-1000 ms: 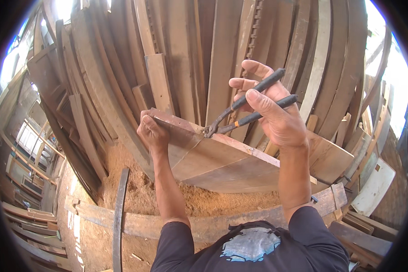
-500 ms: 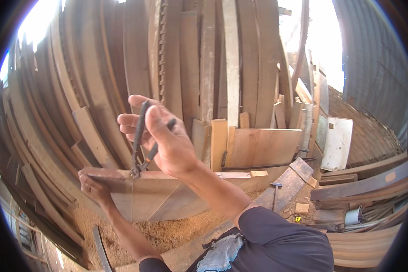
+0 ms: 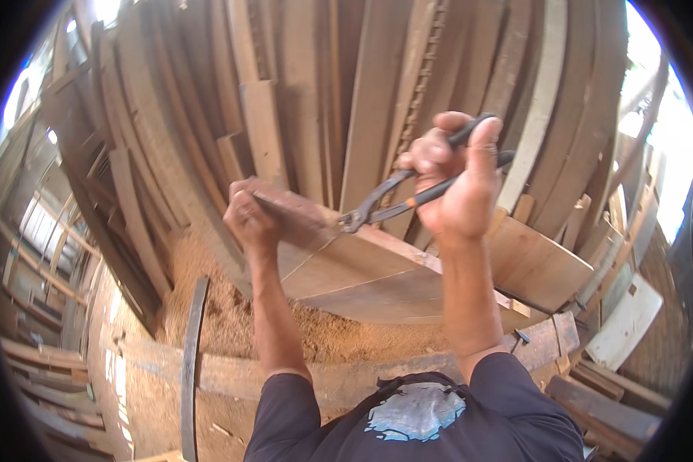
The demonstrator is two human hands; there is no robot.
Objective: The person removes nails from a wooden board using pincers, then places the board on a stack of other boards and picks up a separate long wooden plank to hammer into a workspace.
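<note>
A wooden board stands on its edge, with thin pale lines running across its broad face. My left hand is closed around the board's far-left end. In my right hand are metal pincers with dark handles and an orange band. My fingers wrap the upper handle, and the lower handle lies against the palm and thumb. The handles slant up to the right, somewhat apart. The jaws meet the board's top edge just right of my left hand; whatever is between them is too small to make out.
Tall planks lean close together behind the board. Sawdust covers the ground in front, beside a long low beam. A dark flat strip lies across that beam. A small hammer rests at the right.
The pincers' handles have tipped from nearly upright over to the right, with the jaws still at the board's edge. My right fingers have curled round a handle. The whole view has swung left.
</note>
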